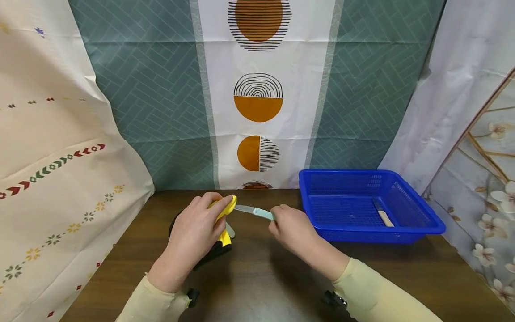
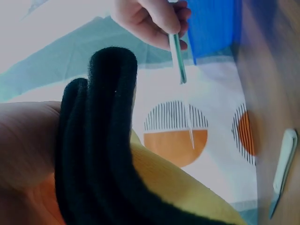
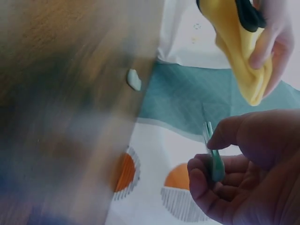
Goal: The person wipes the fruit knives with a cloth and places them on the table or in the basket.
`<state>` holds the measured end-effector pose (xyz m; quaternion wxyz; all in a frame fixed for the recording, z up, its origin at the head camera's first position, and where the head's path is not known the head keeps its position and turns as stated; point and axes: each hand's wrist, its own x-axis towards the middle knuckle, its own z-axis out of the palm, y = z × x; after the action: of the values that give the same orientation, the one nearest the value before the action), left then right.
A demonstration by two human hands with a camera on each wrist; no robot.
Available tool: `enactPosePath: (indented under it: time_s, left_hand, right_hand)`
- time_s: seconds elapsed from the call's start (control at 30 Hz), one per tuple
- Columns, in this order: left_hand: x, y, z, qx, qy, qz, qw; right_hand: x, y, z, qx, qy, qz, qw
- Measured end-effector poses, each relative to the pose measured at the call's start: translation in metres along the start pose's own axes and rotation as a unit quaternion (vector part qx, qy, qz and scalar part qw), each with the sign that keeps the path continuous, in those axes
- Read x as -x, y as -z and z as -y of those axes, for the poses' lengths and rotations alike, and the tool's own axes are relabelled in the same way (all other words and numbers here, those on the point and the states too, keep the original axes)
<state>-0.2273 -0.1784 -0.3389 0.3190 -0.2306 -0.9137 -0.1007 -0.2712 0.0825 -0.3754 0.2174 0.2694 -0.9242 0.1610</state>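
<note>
My left hand (image 1: 197,228) grips a folded yellow cloth with black edging (image 1: 229,206), its yellow end sticking out past the fingertips. In the left wrist view the thick black folds (image 2: 112,93) fill the foreground. My right hand (image 1: 293,228) holds a small knife (image 1: 263,213) by its pale green handle, thumb on top and fingers curled beneath. The thin blade points left, its tip right at the cloth's yellow end in the head view. On the table below the left hand lies a second knife (image 2: 285,159) with a pale handle, partly hidden in the head view.
A blue plastic basket (image 1: 306,201) stands at the right on the brown wooden table (image 1: 257,277). Inside it lies another knife (image 1: 385,218) with a cream handle and dark blade. Patterned curtains (image 1: 161,89) hang behind the table and along both sides.
</note>
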Motion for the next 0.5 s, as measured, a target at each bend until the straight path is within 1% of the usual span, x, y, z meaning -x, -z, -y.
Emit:
enactPosePath:
  time_s: [0.17,0.37,0.5]
  left_hand:
    - [-0.004,-0.002,-0.011,0.004,-0.007,-0.005,1.0]
    - [-0.012,-0.006,-0.023,0.008,-0.016,-0.005,0.9998]
    - [-0.018,-0.01,-0.031,0.007,-0.034,-0.023,0.9991]
  right_hand:
    - [0.01,0.013,-0.005,-0.006,-0.011,-0.018,0.9998]
    - [0.022,0.028,-0.009,-0.019,-0.027,-0.027,0.9991]
    - [0.029,0.035,-0.011,-0.021,-0.034,-0.031,0.9987]
